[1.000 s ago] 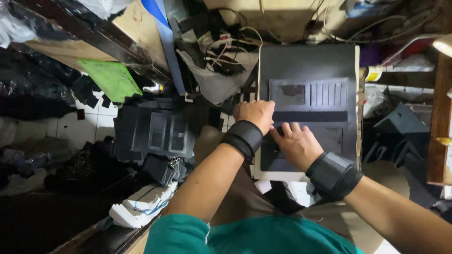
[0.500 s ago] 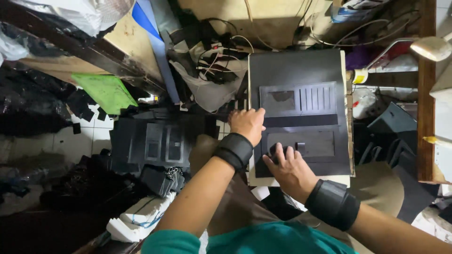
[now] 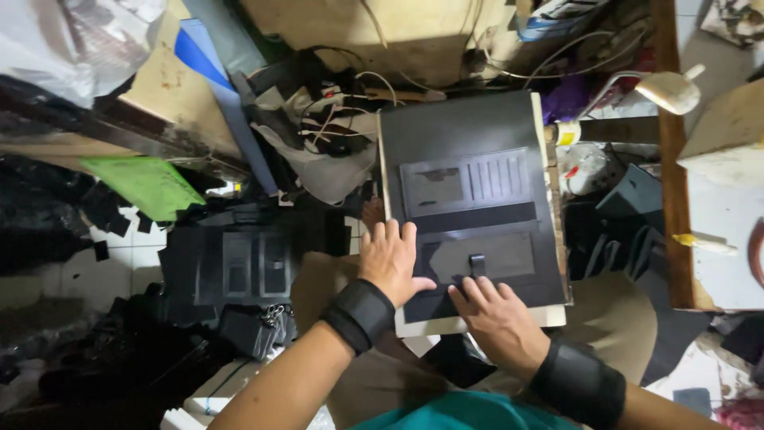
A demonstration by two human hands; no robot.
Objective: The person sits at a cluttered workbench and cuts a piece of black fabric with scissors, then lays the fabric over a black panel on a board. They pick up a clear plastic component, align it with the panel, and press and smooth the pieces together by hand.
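Both hands lie flat with fingers spread, holding nothing. The left hand [image 3: 390, 259] and right hand [image 3: 493, 314] press on a black sheet [image 3: 469, 199], maybe leather, under them.

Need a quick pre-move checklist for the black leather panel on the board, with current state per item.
1. Left hand flat on the black leather panel, at its left edge: ok.
2. Right hand on the panel's lower part, fingers just below the small strap tab: ok.
3. Panel lies flat on the light board, no curl visible: ok.
4. Panel glued or loose: cannot tell.
5. Space around the board free: not ok, cables and a second stack of black panels crowd it.
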